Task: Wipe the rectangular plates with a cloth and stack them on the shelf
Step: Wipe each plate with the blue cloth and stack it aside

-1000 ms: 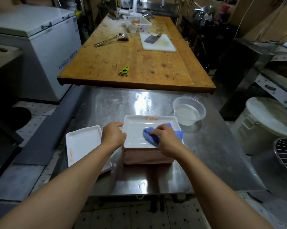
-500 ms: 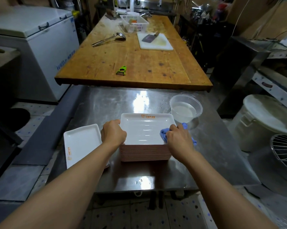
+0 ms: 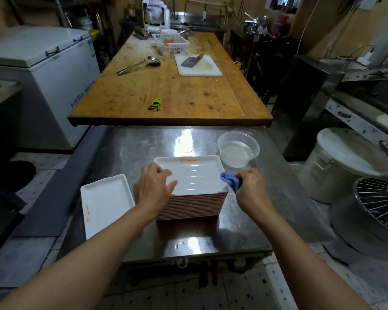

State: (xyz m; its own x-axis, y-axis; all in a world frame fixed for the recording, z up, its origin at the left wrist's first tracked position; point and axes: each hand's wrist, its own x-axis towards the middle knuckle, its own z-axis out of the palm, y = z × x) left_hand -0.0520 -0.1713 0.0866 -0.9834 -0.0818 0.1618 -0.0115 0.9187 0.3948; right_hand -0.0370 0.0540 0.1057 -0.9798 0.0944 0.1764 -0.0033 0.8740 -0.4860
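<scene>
Steel counter [image 3: 144, 153] carries a tall stack of rectangular plates [image 3: 193, 202], near centre. One wiped-looking plate [image 3: 103, 202] lies alone just left of it. A water tub [image 3: 237, 151] sits far right of the stack. My left hand [image 3: 154, 189], fingers relaxed, rests on the top plate's left edge. My right hand [image 3: 249, 186] pinches the blue cloth [image 3: 230, 181] at the right rim. I'd brace the stack firmly and wipe rims too before lifting.
</scene>
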